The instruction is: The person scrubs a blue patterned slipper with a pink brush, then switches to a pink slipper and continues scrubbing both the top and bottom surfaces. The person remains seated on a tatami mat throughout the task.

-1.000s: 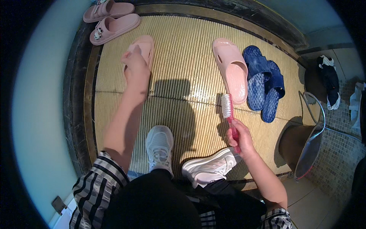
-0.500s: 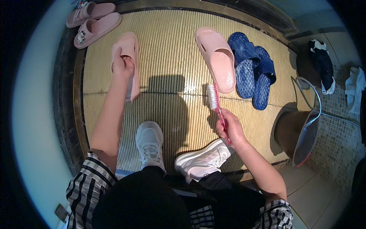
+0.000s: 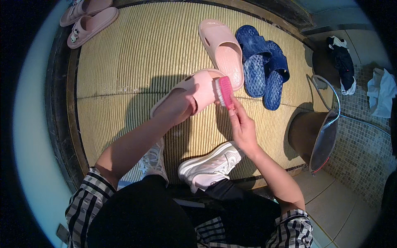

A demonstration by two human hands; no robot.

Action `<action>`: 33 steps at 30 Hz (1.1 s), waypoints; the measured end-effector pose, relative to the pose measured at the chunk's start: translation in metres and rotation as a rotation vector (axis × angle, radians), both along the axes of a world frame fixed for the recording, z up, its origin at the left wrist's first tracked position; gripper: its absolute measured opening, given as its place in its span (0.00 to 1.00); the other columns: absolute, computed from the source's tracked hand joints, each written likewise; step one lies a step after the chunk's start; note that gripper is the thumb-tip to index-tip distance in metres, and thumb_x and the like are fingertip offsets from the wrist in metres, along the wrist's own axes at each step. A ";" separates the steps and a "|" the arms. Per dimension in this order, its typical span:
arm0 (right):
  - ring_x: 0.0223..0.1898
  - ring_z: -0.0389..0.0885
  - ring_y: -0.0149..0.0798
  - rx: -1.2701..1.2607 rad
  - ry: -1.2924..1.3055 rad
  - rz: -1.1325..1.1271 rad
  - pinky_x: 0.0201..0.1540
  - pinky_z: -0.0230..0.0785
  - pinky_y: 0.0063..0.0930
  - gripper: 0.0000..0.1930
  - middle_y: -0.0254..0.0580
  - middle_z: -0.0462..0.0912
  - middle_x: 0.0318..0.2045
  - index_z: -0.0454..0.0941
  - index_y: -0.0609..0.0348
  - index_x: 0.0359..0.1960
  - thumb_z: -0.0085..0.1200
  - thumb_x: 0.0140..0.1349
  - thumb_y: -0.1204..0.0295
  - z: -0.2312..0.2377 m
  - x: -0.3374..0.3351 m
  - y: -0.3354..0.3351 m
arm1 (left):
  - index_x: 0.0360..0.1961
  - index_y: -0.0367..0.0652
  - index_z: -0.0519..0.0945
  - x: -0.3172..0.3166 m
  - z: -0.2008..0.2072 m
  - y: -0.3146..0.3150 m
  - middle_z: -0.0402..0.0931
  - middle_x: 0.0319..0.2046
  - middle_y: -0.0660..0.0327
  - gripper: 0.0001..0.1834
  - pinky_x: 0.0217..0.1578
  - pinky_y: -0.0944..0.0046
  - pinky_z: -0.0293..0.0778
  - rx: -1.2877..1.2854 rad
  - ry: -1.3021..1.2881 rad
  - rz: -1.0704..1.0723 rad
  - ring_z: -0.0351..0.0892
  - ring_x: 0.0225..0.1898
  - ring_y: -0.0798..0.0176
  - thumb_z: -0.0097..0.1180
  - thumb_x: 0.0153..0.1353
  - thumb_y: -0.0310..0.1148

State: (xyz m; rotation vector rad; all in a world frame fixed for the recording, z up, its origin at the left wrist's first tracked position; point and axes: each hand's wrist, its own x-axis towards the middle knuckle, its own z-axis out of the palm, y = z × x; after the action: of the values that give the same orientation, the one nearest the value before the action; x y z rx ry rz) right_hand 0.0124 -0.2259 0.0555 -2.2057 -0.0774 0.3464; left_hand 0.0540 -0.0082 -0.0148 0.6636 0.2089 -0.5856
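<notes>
A pink slide slipper (image 3: 202,88) is held up off the mat by my left hand (image 3: 180,108), whose fingers are tucked under its wide strap and hidden there. My right hand (image 3: 245,129) grips a scrub brush (image 3: 226,91) with a pink back and white bristles, its handle mostly covered by my fingers. The bristles meet the toe end of the slipper. Just beyond it, a matching pink slipper (image 3: 230,66) lies on the ribbed yellowish mat (image 3: 136,49), toe pointing away from me.
Two dark blue slides (image 3: 254,74) sit right of the pink one. Another pink pair (image 3: 97,27) rests at the far left corner. At right, a tipped brown bucket (image 3: 308,134) has a pale hose (image 3: 339,101) at its mouth. My white sneakers (image 3: 211,165) stand in front.
My left hand has lifted the slipper from the mat's left side and brought it to the middle, turning it. My right hand has moved slightly left and up, bringing the brush against it.
</notes>
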 end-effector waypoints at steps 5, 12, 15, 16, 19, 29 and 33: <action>0.26 0.82 0.51 -0.076 -0.016 0.032 0.30 0.73 0.39 0.22 0.56 0.82 0.28 0.67 0.49 0.67 0.47 0.71 0.66 -0.019 -0.013 -0.002 | 0.66 0.30 0.58 -0.005 -0.011 0.002 0.78 0.39 0.48 0.29 0.29 0.70 0.79 0.151 0.106 -0.080 0.81 0.29 0.66 0.35 0.75 0.44; 0.18 0.78 0.48 -0.243 -0.220 0.324 0.22 0.72 0.39 0.26 0.52 0.80 0.23 0.66 0.48 0.68 0.51 0.68 0.68 -0.008 -0.030 0.017 | 0.65 0.35 0.59 -0.005 0.025 -0.017 0.78 0.40 0.54 0.29 0.27 0.72 0.77 0.144 0.391 0.088 0.79 0.28 0.68 0.40 0.74 0.47; 0.16 0.77 0.46 -0.324 -0.311 0.381 0.19 0.71 0.39 0.26 0.48 0.78 0.21 0.67 0.47 0.68 0.52 0.67 0.66 -0.009 -0.033 0.018 | 0.65 0.38 0.60 -0.001 0.047 -0.018 0.78 0.40 0.57 0.27 0.28 0.72 0.76 0.158 0.363 0.152 0.78 0.29 0.69 0.43 0.73 0.45; 0.14 0.76 0.45 -0.333 -0.360 0.384 0.17 0.69 0.39 0.26 0.46 0.77 0.18 0.67 0.46 0.67 0.53 0.67 0.65 -0.010 -0.031 0.019 | 0.64 0.37 0.60 -0.004 0.027 -0.011 0.78 0.39 0.56 0.27 0.27 0.72 0.76 0.077 0.266 0.067 0.78 0.28 0.69 0.43 0.73 0.44; 0.14 0.76 0.46 -0.426 -0.295 0.318 0.17 0.70 0.40 0.25 0.45 0.76 0.17 0.68 0.46 0.67 0.52 0.68 0.64 -0.008 -0.012 0.007 | 0.64 0.35 0.60 -0.010 -0.015 0.004 0.76 0.42 0.54 0.25 0.30 0.69 0.76 -0.002 0.113 -0.092 0.78 0.33 0.66 0.41 0.74 0.42; 0.23 0.81 0.52 -0.391 -0.086 0.163 0.27 0.71 0.40 0.23 0.56 0.80 0.24 0.66 0.44 0.68 0.47 0.71 0.67 -0.015 -0.005 -0.009 | 0.62 0.37 0.62 -0.006 0.003 0.006 0.75 0.46 0.56 0.22 0.30 0.67 0.76 0.124 0.189 -0.064 0.79 0.37 0.68 0.39 0.76 0.41; 0.23 0.80 0.52 -0.375 -0.119 0.158 0.28 0.71 0.41 0.23 0.56 0.79 0.24 0.66 0.45 0.68 0.47 0.71 0.68 -0.019 -0.006 -0.010 | 0.58 0.35 0.65 -0.006 0.016 -0.002 0.76 0.28 0.59 0.21 0.20 0.68 0.70 0.209 0.239 0.011 0.74 0.19 0.68 0.39 0.76 0.42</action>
State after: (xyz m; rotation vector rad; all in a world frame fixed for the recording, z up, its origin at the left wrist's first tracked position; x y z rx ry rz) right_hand 0.0066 -0.2362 0.0365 -2.5991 -0.2724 0.3381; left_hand 0.0477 -0.0105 0.0011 0.7934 0.5022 -0.6377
